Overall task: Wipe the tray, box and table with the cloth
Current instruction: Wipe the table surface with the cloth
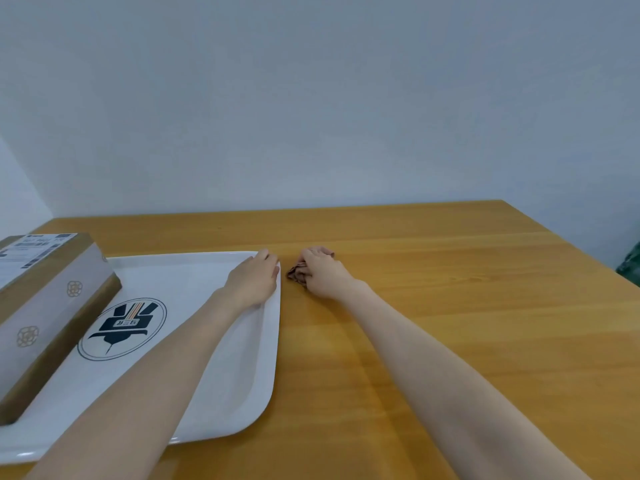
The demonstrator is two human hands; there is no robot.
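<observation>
A white tray (221,382) with a dark round logo lies on the left of the wooden table (450,323). A brown cardboard box (45,306) with a shipping label stands on the tray's left side. My left hand (254,278) grips the tray's far right corner, fingers curled over the rim. My right hand (320,273) rests on the table just right of that corner, closed on a crumpled brownish cloth (296,275). Most of the cloth is hidden under the hand.
A plain pale wall runs along the table's far edge. Something dark green (630,265) shows past the table's right edge. Bare wood stretches right of my right arm.
</observation>
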